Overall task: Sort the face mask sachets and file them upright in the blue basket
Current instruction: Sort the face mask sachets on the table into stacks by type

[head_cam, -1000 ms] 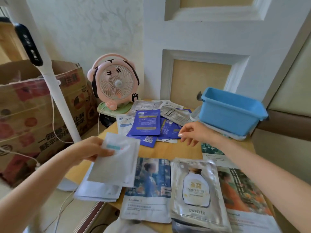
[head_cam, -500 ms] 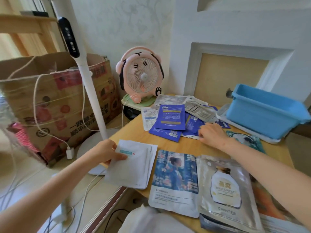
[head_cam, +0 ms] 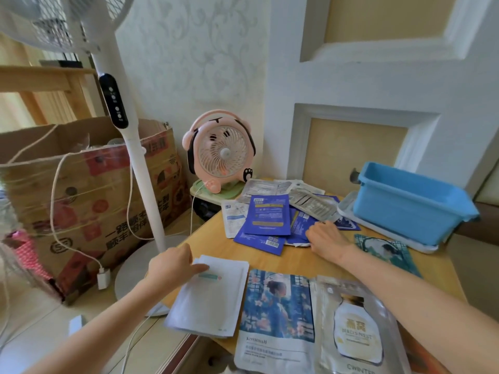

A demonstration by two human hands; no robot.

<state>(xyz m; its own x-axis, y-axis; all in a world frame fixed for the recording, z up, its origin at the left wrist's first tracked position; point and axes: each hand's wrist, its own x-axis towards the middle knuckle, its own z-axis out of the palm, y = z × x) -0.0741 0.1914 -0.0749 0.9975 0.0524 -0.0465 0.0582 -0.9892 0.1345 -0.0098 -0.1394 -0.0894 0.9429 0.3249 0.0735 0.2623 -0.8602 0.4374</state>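
– Two hands over the table (head_cam: 297, 261); what has the left hand (head_cam: 172, 265) got?
– The white sachets (head_cam: 213, 300), a stack at the table's left edge that hangs partly over it. The thumb lies on top of the stack's far left corner. The other fingers are tucked out of sight under that corner, so the hand pinches the stack there.
– And the right hand (head_cam: 328, 238)?
– Palm down at the near right side of the dark blue sachets (head_cam: 270, 220), which lie overlapping toward the far left corner. Its fingers are bent, with the tips on the blue foil. Whether they clamp a sachet I cannot tell.
– Where is the blue basket (head_cam: 410, 203)?
– At the far right corner, on a white tray (head_cam: 388, 233), near the right hand and well apart from the left. Its wall hides the inside.
– What else lies flat?
– Silver sachets (head_cam: 310, 202) lie behind the blue ones, close by the tray's left end. A teal sachet (head_cam: 386, 249) sits just in front of the tray, beside the right wrist. Along the near edge, a sachet picturing a woman in blue (head_cam: 275, 314) lies just beside the white stack. A silver bird's-nest sachet (head_cam: 356, 327) touches its right side, partly under the right forearm.
– And off the table?
– A pink desk fan (head_cam: 220, 155) stands just past the far left corner. To the left are a standing fan's pole (head_cam: 137, 157) and a cardboard box (head_cam: 89, 184).
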